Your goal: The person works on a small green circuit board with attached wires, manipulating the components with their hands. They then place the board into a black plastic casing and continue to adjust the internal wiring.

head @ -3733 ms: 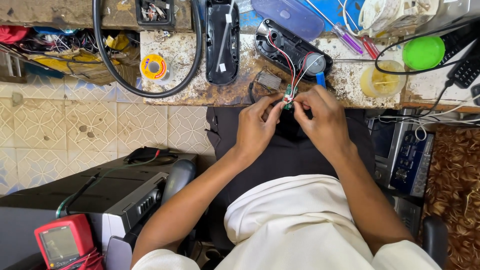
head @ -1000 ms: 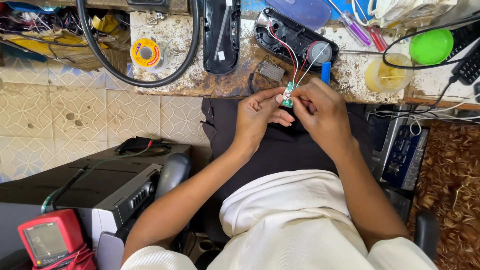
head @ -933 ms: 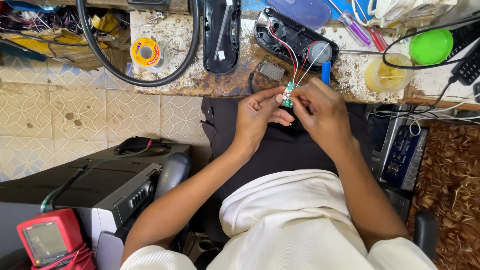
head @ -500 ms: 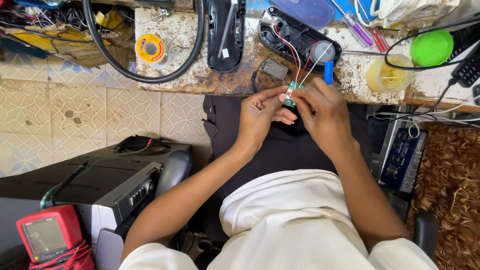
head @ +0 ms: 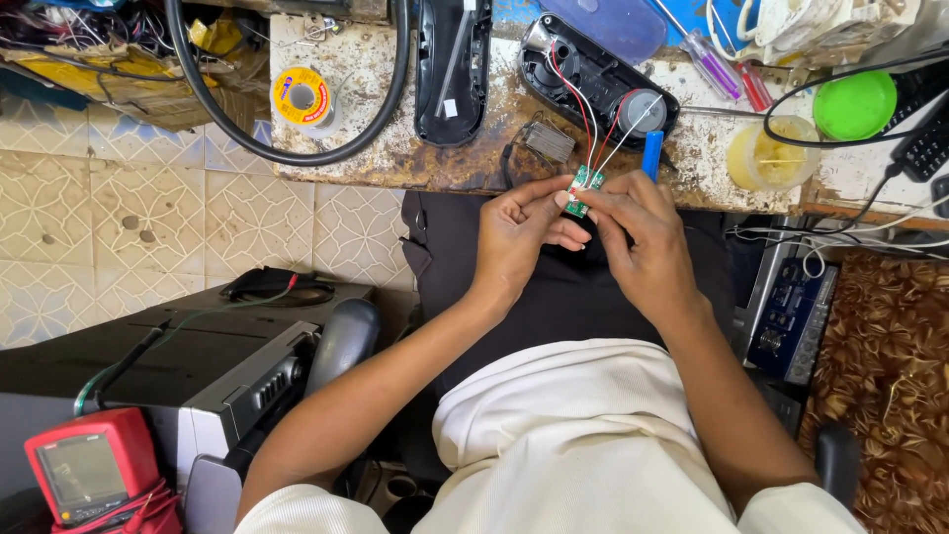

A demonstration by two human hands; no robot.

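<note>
A small green circuit board [head: 583,186] is pinched between the fingertips of my left hand [head: 519,232] and my right hand [head: 643,237], just in front of the worn workbench edge [head: 435,178]. Red and white wires run from the board up to an opened black device shell [head: 598,79] with a round grey speaker on the bench. A blue tool handle [head: 651,155] sticks up from behind my right hand's fingers.
On the bench lie a solder spool [head: 301,97], a black cable loop [head: 297,153], another black casing half [head: 453,64], screwdrivers [head: 727,64], a green lid [head: 855,104] and a yellowish cup [head: 761,158]. A red multimeter [head: 89,475] and grey equipment [head: 198,366] sit at lower left.
Both hands stay on the small board at the bench edge; only slight finger shifts and a small camera movement are visible.
</note>
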